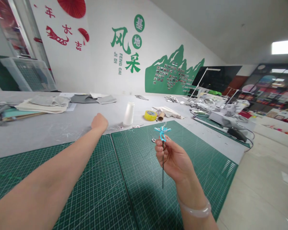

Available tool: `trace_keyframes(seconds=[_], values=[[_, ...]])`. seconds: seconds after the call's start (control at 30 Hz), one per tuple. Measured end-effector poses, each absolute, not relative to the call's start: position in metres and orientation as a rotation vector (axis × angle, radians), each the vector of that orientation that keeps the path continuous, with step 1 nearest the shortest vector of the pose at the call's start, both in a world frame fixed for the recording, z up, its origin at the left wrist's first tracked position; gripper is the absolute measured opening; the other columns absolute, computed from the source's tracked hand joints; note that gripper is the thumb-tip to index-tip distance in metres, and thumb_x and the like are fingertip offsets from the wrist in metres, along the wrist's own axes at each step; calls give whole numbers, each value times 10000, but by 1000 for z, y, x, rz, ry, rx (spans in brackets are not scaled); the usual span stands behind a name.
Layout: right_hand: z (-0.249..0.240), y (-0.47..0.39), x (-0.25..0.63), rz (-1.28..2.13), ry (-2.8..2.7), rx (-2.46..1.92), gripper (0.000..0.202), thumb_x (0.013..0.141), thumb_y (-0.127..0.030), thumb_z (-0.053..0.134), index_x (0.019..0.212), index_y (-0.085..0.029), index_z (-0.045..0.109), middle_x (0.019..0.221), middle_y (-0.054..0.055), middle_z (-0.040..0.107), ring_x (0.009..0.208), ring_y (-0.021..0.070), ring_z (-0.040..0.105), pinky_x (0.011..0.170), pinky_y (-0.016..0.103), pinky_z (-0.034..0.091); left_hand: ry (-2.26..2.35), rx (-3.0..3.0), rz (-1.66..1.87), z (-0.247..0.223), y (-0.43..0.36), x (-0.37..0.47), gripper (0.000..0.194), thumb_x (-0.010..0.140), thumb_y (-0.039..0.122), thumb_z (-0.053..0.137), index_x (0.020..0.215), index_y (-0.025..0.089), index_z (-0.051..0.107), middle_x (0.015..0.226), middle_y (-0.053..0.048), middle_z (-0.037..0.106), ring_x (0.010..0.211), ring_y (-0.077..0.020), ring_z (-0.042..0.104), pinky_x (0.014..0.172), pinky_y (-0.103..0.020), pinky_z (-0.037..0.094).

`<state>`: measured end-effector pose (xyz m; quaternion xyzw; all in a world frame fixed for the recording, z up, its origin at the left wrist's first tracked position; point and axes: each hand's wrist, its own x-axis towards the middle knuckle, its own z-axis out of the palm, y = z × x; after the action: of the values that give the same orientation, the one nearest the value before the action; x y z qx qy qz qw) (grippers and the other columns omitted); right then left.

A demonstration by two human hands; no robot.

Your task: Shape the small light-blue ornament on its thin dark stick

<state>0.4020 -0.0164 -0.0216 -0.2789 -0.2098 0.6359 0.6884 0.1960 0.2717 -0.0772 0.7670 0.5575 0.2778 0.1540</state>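
The right hand [174, 159] pinches a thin black stick [163, 169] topped with a blue ornament [162, 132], upright over the green mat [139, 166]. The left hand [99, 122], curled shut, reaches toward eleven o'clock, near the white cup [129, 113], apparently fetching material; next calls for a careful grasp.

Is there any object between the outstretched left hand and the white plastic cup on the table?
Nothing visible: the left hand is a closed fist on the grey table, and only bare tabletop separates it from the white plastic cup to its right.
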Motion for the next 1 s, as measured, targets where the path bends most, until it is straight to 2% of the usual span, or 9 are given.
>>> trace_keyframes(seconds=[0.13,0.23,0.3,0.53,0.7,0.87,1.0], values=[[-22,-16,403,1422,-469,-630,172,711,-155,781,824,-166,651,720,13,716,595,89,679,552,138,581,1746,2284,780,-69,252,207,351,948,342,573,1253,169,569,1310,-113,559,1151,-265,566,969,-503,474],[-21,-17,404,1420,-477,-623,163,723,-162,777,825,-168,650,719,13,718,598,88,683,557,138,581,1523,2465,562,-71,230,229,246,905,374,630,1023,163,676,1104,-86,667,1036,-227,619,930,-423,493],[-21,-17,404,1410,-478,-620,163,724,-159,776,825,-163,649,716,17,717,597,92,685,554,141,582,1411,2533,415,-76,214,243,242,862,398,677,904,160,691,987,-74,691,960,-216,639,885,-394,508],[-21,-19,405,1394,-443,-620,154,729,-145,768,829,-146,650,717,20,708,589,90,674,534,139,579,1283,2594,230,-84,175,263,244,939,357,583,1011,134,653,1052,-79,667,967,-210,633,880,-429,509],[-23,-18,408,1391,-442,-607,120,755,-135,742,837,-152,656,720,19,719,591,89,680,545,140,583,759,2591,81,-72,129,253,93,811,261,670,774,190,720,801,-30,710,762,-177,648,718,-287,492],[-23,-19,409,1403,-477,-597,130,757,-133,739,856,-152,657,732,16,721,599,90,684,554,142,584,318,2485,-62,-58,108,224,73,770,285,705,824,263,750,793,25,701,716,-134,633,641,-209,463],[-24,-19,410,1406,-461,-588,144,747,-132,744,861,-149,657,731,17,722,596,92,684,553,146,587,371,2524,67,-53,129,212,183,785,327,713,961,291,745,945,14,699,820,-149,623,709,-221,461]])
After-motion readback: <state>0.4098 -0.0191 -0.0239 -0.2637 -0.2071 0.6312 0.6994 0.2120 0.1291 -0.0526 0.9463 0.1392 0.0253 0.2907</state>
